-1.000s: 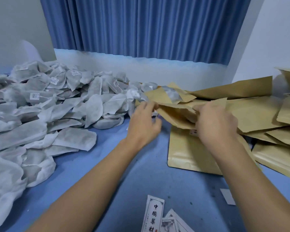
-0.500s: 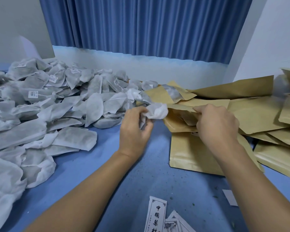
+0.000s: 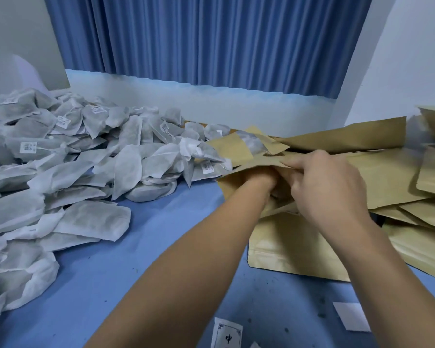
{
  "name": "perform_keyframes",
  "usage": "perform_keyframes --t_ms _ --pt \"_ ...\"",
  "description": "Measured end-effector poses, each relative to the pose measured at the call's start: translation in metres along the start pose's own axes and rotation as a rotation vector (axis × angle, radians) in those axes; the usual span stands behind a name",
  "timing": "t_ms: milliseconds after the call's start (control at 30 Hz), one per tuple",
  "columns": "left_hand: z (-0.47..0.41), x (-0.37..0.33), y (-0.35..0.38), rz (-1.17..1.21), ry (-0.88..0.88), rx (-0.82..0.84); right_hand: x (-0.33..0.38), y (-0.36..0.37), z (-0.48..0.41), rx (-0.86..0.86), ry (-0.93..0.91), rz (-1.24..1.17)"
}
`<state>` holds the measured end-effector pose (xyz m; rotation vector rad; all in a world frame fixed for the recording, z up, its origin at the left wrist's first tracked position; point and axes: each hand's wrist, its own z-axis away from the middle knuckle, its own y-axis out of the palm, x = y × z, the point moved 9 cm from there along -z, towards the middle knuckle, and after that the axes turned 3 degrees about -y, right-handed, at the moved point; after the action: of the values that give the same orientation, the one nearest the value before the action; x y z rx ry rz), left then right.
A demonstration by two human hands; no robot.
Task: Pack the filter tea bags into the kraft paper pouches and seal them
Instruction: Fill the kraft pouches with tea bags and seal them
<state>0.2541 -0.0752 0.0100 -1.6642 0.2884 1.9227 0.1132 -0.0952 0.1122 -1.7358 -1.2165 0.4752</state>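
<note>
**A:** What fills the view?

**B:** A blue-covered surface (image 3: 161, 247) seen from above. Two bare forearms reach in from 6 o'clock toward the centre. A heap of filter tea bags (image 3: 60, 159), white mesh with small labels, spreads from 8 to 10 o'clock. A stack of kraft pouches (image 3: 392, 172) lies overlapping at 3 o'clock.

**A:** Where are the hands?

**B:** They meet just right of centre, at the stack's 9 o'clock edge. The right hand (image 3: 329, 189) pinches the upper lip of one kraft pouch (image 3: 256, 161). Its thumb and fingers are curled on the paper, and the pouch mouth gapes toward 9 o'clock. The left hand (image 3: 261, 179) is pushed into that mouth up to the wrist. The paper hides its fingers, so I cannot tell whether they are spread, curled or holding anything.

**A:** Is a tea bag visible near the pouches?

**B:** Yes. At 11 o'clock from the hands, a second pouch (image 3: 230, 149) touches the held one. A tea bag (image 3: 251, 143) lies on or in it; I cannot tell which.

**A:** Anything else?

**B:** A flat pouch (image 3: 286, 244) lies on the surface under the right forearm, toward 5 o'clock. A printed card (image 3: 227, 335) sits at 6 o'clock on the bottom edge, and a white slip (image 3: 352, 317) at 5 o'clock. A pleated blue curtain (image 3: 211, 38) hangs across 12 o'clock.
</note>
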Motion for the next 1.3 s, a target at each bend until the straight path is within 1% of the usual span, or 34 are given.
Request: perform_keyframes --t_ms 33,67,100,133,167,200,233,267,300,333,367,400,433,467,500,533,567,600,667,767,800,833,900,967,1000,1033,1067,1100,1133,1167,1200,1233,1267,1300 --pt "0.006 0.002 0.012 0.057 -0.020 0.068 -0.002 -0.001 0.000 -0.006 0.012 0.003" --pt "0.018 -0.006 0.013 -0.019 0.064 0.055 -0.004 -0.003 0.000 -0.016 0.022 0.000" --pt "0.032 -0.018 0.012 -0.231 0.214 0.013 -0.006 -0.004 0.000 -0.025 0.032 -0.005" --pt "0.047 -0.026 0.007 -0.503 0.378 -0.099 -0.010 -0.005 0.000 -0.032 0.044 -0.010" --pt "0.066 -0.033 0.002 -0.680 0.573 -0.222 -0.013 -0.005 0.000 -0.037 0.059 -0.014" --pt "0.094 -0.039 -0.007 -0.741 0.808 -0.347 -0.017 -0.006 -0.001 -0.041 0.073 -0.017" --pt "0.126 -0.044 -0.019 -0.695 1.063 -0.457 -0.019 -0.006 -0.001 -0.044 0.082 -0.020" --pt "0.152 -0.044 -0.042 -0.549 1.259 -0.568 -0.021 -0.005 -0.001 -0.045 0.087 -0.019" --pt "0.162 -0.042 -0.070 -0.391 1.328 -0.674 -0.021 -0.005 -0.001 -0.046 0.086 -0.014" --pt "0.156 -0.039 -0.096 -0.295 1.277 -0.770 -0.021 -0.004 -0.001 -0.048 0.082 -0.007" --pt "0.138 -0.038 -0.119 -0.284 1.115 -0.845 -0.019 -0.003 0.000 -0.050 0.074 0.000" --pt "0.106 -0.035 -0.137 -0.376 0.866 -0.859 -0.017 -0.002 0.000 -0.049 0.065 0.006" --pt "0.068 -0.026 -0.146 -0.534 0.614 -0.772 -0.015 -0.001 0.001 -0.048 0.057 0.006" --pt "0.038 -0.012 -0.149 -0.684 0.412 -0.650 -0.013 -0.001 0.001 -0.046 0.053 0.006" --pt "0.019 0.003 -0.146 -0.826 0.275 -0.511 -0.012 0.000 0.001 -0.043 0.051 0.006" --pt "0.008 0.015 -0.140 -0.954 0.230 -0.410 -0.012 0.001 0.002 -0.040 0.052 0.007" --pt "0.002 0.023 -0.136 -1.071 0.241 -0.372 -0.012 0.001 0.002 -0.040 0.055 0.009" --pt "0.001 0.029 -0.133 -1.163 0.273 -0.379 -0.013 0.001 0.002 -0.041 0.059 0.011" --pt "0.010 0.030 -0.128 -1.221 0.347 -0.452 -0.016 0.001 0.003 -0.037 0.071 0.021" --pt "0.031 0.031 -0.117 -1.288 0.445 -0.488 -0.018 0.001 0.004 -0.030 0.080 0.015" --pt "0.040 0.032 -0.117 -1.265 0.478 -0.510 -0.019 0.001 0.003 -0.027 0.082 0.010" --pt "0.053 0.033 -0.120 -1.181 0.517 -0.550 -0.020 0.001 0.003 -0.025 0.084 0.004" --pt "0.089 0.028 -0.141 -0.862 0.580 -0.688 -0.021 -0.001 0.004 -0.037 0.084 -0.002" --pt "0.133 0.020 -0.156 -0.543 0.770 -0.831 -0.021 -0.001 0.005 -0.033 0.091 -0.003" --pt "0.154 0.016 -0.154 -0.462 0.905 -0.847 -0.021 0.000 0.005 -0.023 0.096 -0.004" --pt "0.173 0.010 -0.143 -0.444 1.053 -0.812 -0.022 0.000 0.004 -0.010 0.101 -0.004" --pt "0.188 0.004 -0.123 -0.492 1.189 -0.741 -0.022 0.001 0.003 0.007 0.103 0.000" --pt "0.196 0.000 -0.099 -0.589 1.270 -0.648 -0.021 0.002 0.003 0.027 0.100 0.005" --pt "0.194 -0.002 -0.075 -0.691 1.270 -0.539 -0.019 0.004 0.003 0.047 0.091 0.004" --pt "0.182 -0.006 -0.053 -0.780 1.166 -0.420 -0.018 0.004 0.003 0.058 0.081 -0.008" --pt "0.161 -0.010 -0.037 -0.819 0.996 -0.327 -0.016 0.004 0.004 0.058 0.073 -0.024" --pt "0.137 -0.013 -0.030 -0.812 0.798 -0.275 -0.016 0.002 0.004 0.048 0.067 -0.037" --pt "0.115 -0.014 -0.026 -0.760 0.613 -0.234 -0.015 0.001 0.005 0.035 0.063 -0.044" --pt "0.095 -0.015 -0.024 -0.638 0.463 -0.209 -0.015 -0.001 0.005 0.021 0.061 -0.052"
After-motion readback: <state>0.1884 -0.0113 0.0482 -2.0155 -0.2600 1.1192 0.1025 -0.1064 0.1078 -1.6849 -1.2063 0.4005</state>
